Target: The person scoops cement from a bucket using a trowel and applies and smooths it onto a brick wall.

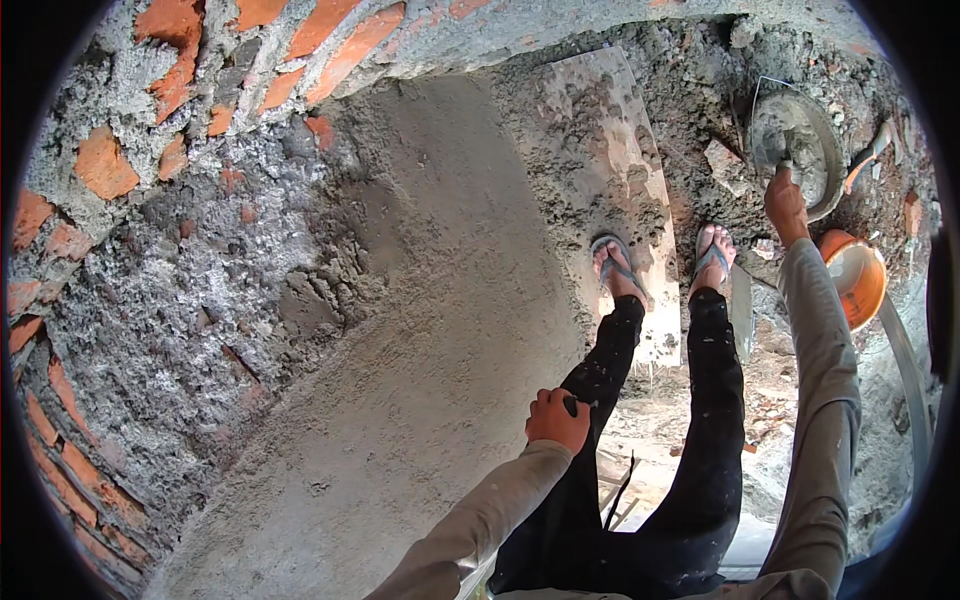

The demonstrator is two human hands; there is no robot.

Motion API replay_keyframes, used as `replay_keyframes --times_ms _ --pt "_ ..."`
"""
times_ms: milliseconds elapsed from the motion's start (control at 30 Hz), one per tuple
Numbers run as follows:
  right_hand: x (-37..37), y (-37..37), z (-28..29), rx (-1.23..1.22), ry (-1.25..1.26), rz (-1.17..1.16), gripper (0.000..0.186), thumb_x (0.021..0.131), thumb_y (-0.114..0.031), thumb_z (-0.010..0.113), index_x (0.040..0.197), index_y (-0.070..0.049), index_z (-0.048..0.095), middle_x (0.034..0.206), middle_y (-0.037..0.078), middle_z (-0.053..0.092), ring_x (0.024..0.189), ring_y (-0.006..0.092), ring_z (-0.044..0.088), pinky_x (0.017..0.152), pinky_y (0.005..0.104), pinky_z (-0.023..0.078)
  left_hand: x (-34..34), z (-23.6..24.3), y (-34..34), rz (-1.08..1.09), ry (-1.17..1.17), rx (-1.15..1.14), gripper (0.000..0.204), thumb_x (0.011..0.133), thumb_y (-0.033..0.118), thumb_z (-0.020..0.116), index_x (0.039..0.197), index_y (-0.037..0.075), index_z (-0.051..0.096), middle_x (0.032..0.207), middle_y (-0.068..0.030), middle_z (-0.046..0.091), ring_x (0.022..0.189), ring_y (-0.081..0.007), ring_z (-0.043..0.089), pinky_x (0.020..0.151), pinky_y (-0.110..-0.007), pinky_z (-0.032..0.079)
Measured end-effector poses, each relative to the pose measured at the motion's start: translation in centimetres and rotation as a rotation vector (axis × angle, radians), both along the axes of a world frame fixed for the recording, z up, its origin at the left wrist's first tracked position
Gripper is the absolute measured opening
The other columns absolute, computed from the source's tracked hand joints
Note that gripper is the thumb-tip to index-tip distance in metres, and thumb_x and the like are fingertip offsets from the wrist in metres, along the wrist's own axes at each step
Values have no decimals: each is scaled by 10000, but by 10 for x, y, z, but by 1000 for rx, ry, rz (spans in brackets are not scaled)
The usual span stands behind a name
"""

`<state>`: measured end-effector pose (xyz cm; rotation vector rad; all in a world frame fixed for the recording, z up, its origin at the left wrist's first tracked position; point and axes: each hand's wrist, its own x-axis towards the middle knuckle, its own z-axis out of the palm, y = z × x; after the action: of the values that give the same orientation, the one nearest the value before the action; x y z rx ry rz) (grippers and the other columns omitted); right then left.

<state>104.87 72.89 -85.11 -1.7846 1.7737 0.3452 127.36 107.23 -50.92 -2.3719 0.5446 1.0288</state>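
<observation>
Hands well apart; right hand [787, 208] closed round the handle of a trowel-like tool [785, 166], arm stretched far out; tool's working end sits inside the round metal-grey pail [832, 175], down at the grey mix [778, 128], so its shape can't be made out; handle points back at the wearer, which looks like the natural grip for that reach; pail is up front on the right, on rubble [690, 110], probably so the right arm gets to it with feet planted.

Left hand [558, 420] is curled at the left thigh, small dark object [571, 406] showing at the fist; can't tell what it is or whether it's really gripped; arm likely steadies the lean.

Left foot [618, 268] on a mortar-stained board [655, 255], likely for flat footing over rough ground; right foot [712, 252] just off its right edge; both in thong sandals.

Smooth grey coat [450, 270] runs along the left side, near the left hand; rough patchy masonry [190, 290] and exposed bricks [105, 165] beyond it; orange container [862, 285] tipped near the pail, pale inside; orange-handled tool [868, 160] right of the pail, apart from both hands.
</observation>
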Motion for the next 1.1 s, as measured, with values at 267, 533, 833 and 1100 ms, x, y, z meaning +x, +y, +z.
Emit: replay_keyframes --times_ms 267,533,833,1100 --pt "-142 -44 25 -252 -142 151 253 938 -226 439 1115 -50 481 876 320 623 844 504 597 721 564 478 -12 -6 -21 -15 62 -12 235 795 303 617 958 135 589 1025 -74 546 989 -291 557 813 -448 494" --pt "18 -19 67 -68 -6 219 252 936 -167 387 1071 19 491 846 272 650 777 461 634 699 541 504 1 1 -21 -80 22 35 253 791 311 615 972 137 592 1019 -72 548 999 -292 557 810 -449 491" --pt "-58 -18 69 179 -280 72 299 947 -226 403 942 10 587 897 266 615 844 455 607 727 510 489 -2 -10 -26 -104 46 35 240 801 317 603 959 136 599 1030 -76 555 1011 -296 556 819 -451 491" --pt "-80 -11 58 100 -179 60 404 926 -362 431 1004 -15 622 965 283 615 882 466 608 824 525 474 11 -8 -14 -67 34 25 214 823 291 589 936 110 595 1028 -95 553 973 -324 568 795 -471 488"
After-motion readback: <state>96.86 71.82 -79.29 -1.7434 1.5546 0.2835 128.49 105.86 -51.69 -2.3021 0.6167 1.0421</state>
